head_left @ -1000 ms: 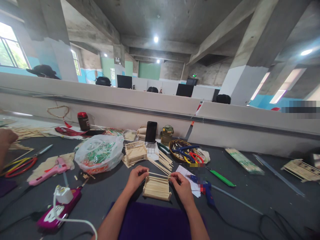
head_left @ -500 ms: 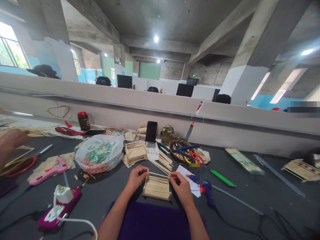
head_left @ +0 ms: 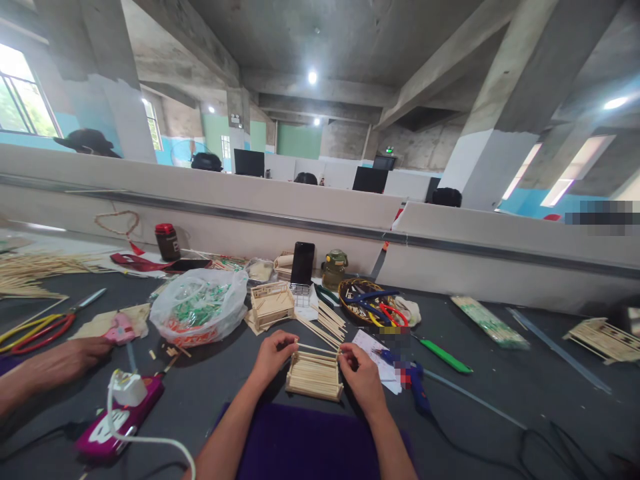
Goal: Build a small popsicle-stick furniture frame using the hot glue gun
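In front of me a small model of thin wooden sticks (head_left: pixel 315 377) stands on the dark table, its floor made of sticks laid side by side. A single wooden stick (head_left: pixel 318 350) runs across its far side. My left hand (head_left: pixel 274 360) pinches the left end of that stick between thumb and fingers. At the other end, my right hand (head_left: pixel 361 372) has its fingertips closed on the stick near the model's right corner post. Just beyond, several loose sticks (head_left: pixel 327 323) lie beside a box-shaped stick model (head_left: pixel 273 303).
At left, a co-worker's hand (head_left: pixel 75 363) is on a pink glue gun (head_left: pixel 120 328). Around me are a plastic bag (head_left: pixel 200 307), power strip (head_left: pixel 123 417), basket (head_left: pixel 350 303) with pliers, blue glue gun (head_left: pixel 417 387), green-handled tool (head_left: pixel 445 355) and scissors (head_left: pixel 50 327). A phone (head_left: pixel 303 263) stands upright.
The co-worker's hand has come down from the stick pile at the left onto the pink glue gun. My own hands and the stick model look unmoved.
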`<state>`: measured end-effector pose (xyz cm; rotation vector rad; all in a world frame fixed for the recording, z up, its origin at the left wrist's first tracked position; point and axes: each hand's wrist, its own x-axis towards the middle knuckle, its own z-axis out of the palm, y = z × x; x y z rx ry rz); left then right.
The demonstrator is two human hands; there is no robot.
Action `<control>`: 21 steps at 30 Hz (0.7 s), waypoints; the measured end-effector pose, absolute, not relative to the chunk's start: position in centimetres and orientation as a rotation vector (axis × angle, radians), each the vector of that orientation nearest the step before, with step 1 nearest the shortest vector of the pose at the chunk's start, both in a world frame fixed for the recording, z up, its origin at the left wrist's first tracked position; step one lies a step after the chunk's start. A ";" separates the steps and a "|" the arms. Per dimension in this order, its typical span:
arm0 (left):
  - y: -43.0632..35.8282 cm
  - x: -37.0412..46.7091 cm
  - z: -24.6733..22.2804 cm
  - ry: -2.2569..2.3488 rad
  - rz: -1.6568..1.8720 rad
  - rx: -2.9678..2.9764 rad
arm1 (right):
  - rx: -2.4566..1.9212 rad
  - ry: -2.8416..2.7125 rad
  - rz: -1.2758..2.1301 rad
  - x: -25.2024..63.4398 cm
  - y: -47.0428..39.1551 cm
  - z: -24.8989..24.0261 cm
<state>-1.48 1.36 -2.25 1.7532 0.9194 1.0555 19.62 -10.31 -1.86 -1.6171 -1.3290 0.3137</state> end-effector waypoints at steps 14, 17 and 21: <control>1.5 -1.5 -2.6 0.913 1.051 1.756 | -1.676 -1.385 0.245 19.4 -10.2 -1.9; 1.4 -1.5 -2.4 0.914 1.049 1.745 | -1.670 -1.386 0.251 19.4 -10.2 -2.1; 1.3 -1.5 -2.2 0.911 1.059 1.734 | -1.659 -1.385 0.242 19.5 -10.1 -2.3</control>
